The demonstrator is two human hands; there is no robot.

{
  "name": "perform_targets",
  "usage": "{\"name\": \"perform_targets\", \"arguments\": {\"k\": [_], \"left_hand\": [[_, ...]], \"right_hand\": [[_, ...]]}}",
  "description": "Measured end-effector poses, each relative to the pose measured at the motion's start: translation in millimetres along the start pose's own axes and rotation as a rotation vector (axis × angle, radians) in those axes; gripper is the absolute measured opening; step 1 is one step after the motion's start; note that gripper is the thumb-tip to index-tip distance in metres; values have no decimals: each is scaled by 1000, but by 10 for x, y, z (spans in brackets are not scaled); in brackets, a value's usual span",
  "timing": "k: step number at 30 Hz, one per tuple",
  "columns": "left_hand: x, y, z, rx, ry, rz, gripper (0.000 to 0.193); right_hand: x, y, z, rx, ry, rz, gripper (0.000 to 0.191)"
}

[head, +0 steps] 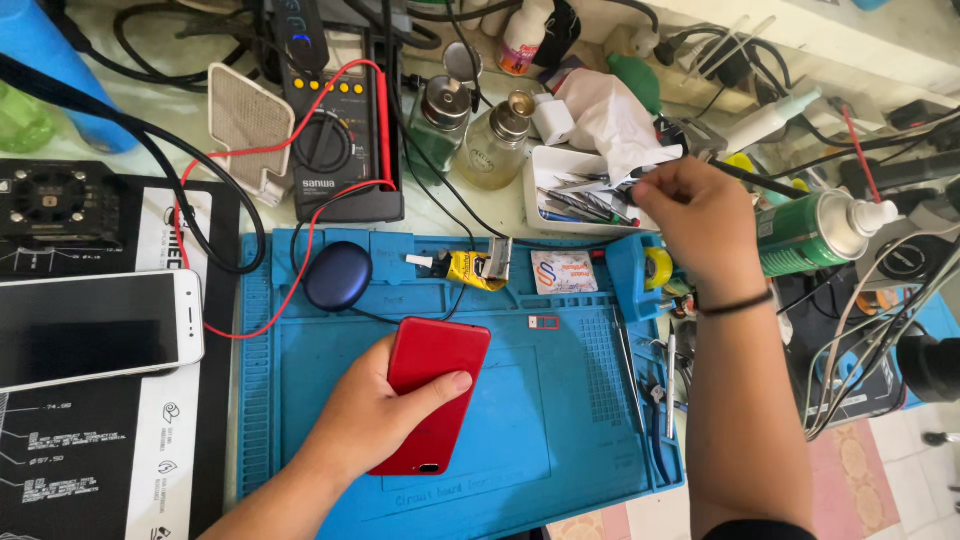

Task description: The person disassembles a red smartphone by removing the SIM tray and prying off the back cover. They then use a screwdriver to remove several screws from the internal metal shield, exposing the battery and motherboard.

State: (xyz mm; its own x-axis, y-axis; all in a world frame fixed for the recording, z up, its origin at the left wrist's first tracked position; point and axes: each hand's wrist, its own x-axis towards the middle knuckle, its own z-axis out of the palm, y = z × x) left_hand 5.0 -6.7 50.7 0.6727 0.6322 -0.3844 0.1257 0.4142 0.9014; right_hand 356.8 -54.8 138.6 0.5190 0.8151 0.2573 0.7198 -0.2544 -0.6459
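My left hand (375,415) grips a red phone (435,390) lying back-up on the blue work mat (560,400). My right hand (700,225) reaches over the white tray (545,165) of tweezers and small tools at the mat's far edge, its fingers pinched on a thin dark tool (750,178). A black band sits on the right wrist.
A white phone (95,328) lies screen-up at left. A black multimeter (340,130) with red leads stands behind the mat, beside two glass bottles (495,140). A dark blue oval case (338,275) rests on the mat. A green spray can (815,230) and tangled cables fill the right.
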Motion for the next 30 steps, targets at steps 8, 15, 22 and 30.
{"name": "perform_targets", "arguments": {"k": [8,15,22,30], "left_hand": [[36,-62,-15,-41,-1,62,44],[-2,-27,-82,-252,36,259,62],[-59,15,-159,-236,-7,309,62],[5,-148,-252,-241,160,515,80]], "right_hand": [[-434,-344,146,306,-241,301,46],[-1377,-651,667,1060,-579,485,39],[-1900,-760,812,873,-515,458,22],[-2355,-823,1133,1283,-482,476,12]]}}
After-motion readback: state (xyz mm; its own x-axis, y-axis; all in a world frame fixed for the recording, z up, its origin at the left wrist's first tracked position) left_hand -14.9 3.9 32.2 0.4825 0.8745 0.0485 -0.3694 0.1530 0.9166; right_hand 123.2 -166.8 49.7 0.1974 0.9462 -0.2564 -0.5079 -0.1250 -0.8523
